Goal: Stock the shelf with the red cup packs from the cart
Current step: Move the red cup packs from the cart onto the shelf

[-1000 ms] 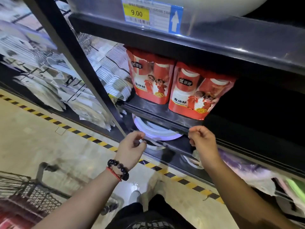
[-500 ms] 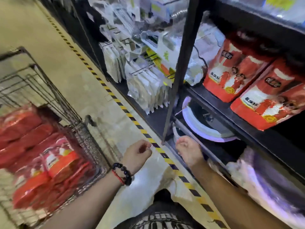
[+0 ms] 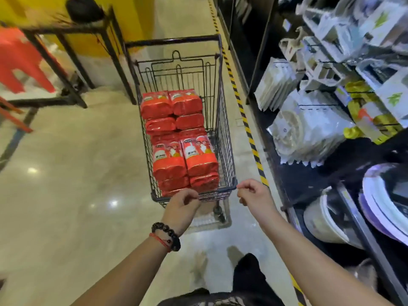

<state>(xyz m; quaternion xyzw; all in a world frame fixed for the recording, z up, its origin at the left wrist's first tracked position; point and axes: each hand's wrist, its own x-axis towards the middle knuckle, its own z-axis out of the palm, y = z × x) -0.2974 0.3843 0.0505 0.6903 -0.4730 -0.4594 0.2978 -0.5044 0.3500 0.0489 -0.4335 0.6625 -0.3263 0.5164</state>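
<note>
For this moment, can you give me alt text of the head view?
Two empty hands, the left hand and right hand, loosely curled, reach toward a wire cart stacked with red cup packs. Shelves of packaged goods run along the right.

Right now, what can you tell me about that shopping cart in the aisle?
The shopping cart is a dark wire-mesh basket on wheels, standing upright on the glossy floor beside the yellow-and-black floor tape. Its handle bar is at the far end. Red cup packs fill it, stacked in rows and layers. The left hand and right hand, fingers curled, are at its near rim; contact is unclear.
</note>
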